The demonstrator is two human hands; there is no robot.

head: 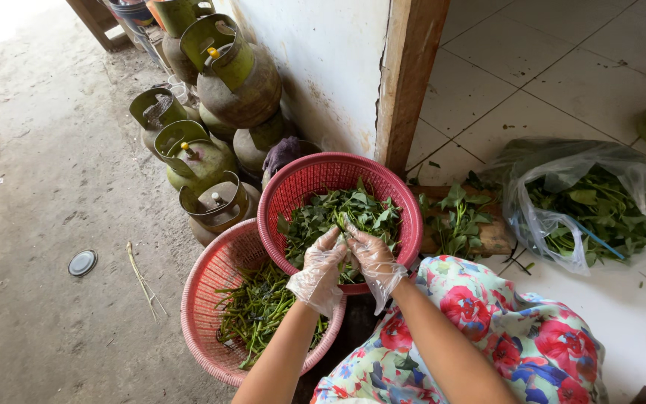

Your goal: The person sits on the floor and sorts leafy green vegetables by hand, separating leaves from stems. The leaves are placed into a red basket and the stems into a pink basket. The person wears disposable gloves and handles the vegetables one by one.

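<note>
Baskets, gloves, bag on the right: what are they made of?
Upper basket and lower basket: red moulded plastic, going by the regular slotted weave. Gloves on left hand and right hand: thin clear plastic film, wrinkled and loose. Bag: clear thin plastic, creased and glossy, greens showing through.

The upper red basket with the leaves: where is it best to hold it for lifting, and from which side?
Probably the rolled rim of the upper red basket, at two opposite points, coming from above and outside. It rests tilted on the lower pink basket, so one grip would likely tip the green leaves out. The mesh wall looks thin. The left hand and right hand, in clear gloves, are over the near rim.
</note>
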